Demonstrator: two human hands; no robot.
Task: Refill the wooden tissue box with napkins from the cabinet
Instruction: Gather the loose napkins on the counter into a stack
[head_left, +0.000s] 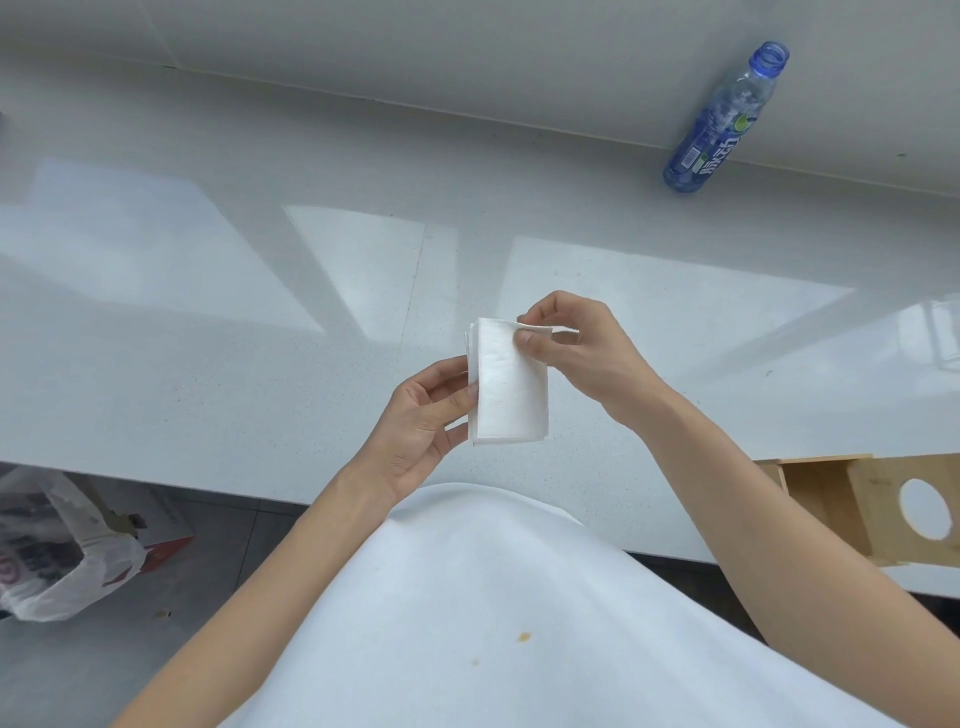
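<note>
A small stack of white folded napkins (509, 387) is held upright above the near edge of the white counter. My left hand (423, 421) grips its left side from below. My right hand (576, 345) pinches the stack's top right corner between thumb and fingers. The wooden tissue box (826, 496) lies at the counter's near right edge, partly behind my right forearm. Its light wood panel with a round hole (927, 514) faces up, and one end looks open.
An uncapped blue plastic bottle (724, 122) stands at the back right against the wall. The white counter (208, 338) spreads wide to the left. Below its edge on the grey floor at left sit a white plastic bag (57, 551) and a cardboard box (163, 525).
</note>
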